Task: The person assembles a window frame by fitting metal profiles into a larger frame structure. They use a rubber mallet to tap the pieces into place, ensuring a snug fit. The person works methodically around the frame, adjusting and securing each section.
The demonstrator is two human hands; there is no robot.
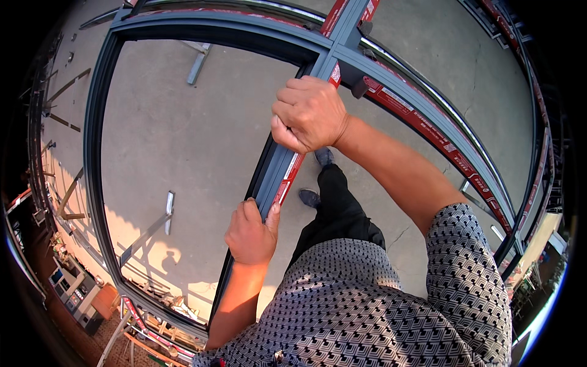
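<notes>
Left hand (251, 232): was wrapped round the lower stretch of the grey aluminium centre bar with the red-and-white tape strip (282, 171), thumb up along the edge.
Right hand (309, 113): was clenched over the same bar higher up, just below the cross joint.
Bar: stood inside the big grey metal window frame (98, 153), above the concrete floor (183, 134).
Tip, imo: both grips wanted to stay firm and spaced apart so the bar didn't twist at the joint.
</notes>
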